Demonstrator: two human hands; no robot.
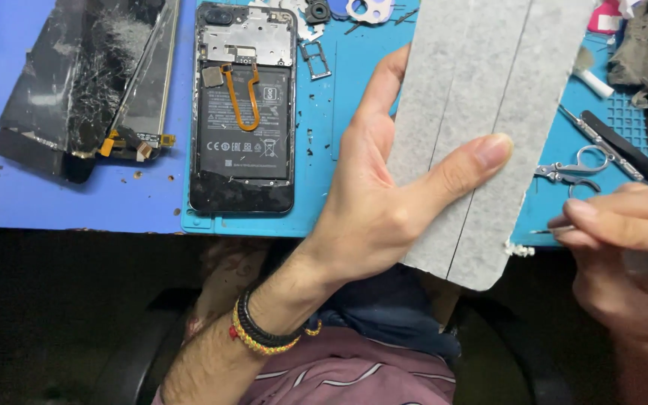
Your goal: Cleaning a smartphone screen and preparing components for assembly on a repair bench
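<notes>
My left hand (pixel 384 202) holds a grey-white sheet with strips marked along its length (pixel 481 97), thumb pressed on its face and fingers behind. The sheet stands tilted over the blue work mat (pixel 324 150). My right hand (pixel 628 247) is at the lower right, fingers pinched on a thin metal tool whose tip (pixel 541 231) points at the sheet's lower edge. An opened phone (pixel 243 109) lies on the mat to the left, back cover off, with its black battery and an orange flex cable showing.
A shattered screen panel (pixel 88 75) lies on the blue table at the far left. Small scissors (pixel 575 169), tweezers and a dark tool rest at the right of the mat. Small parts and a camera frame (pixel 369 9) sit at the top. The table's front edge runs below the phone.
</notes>
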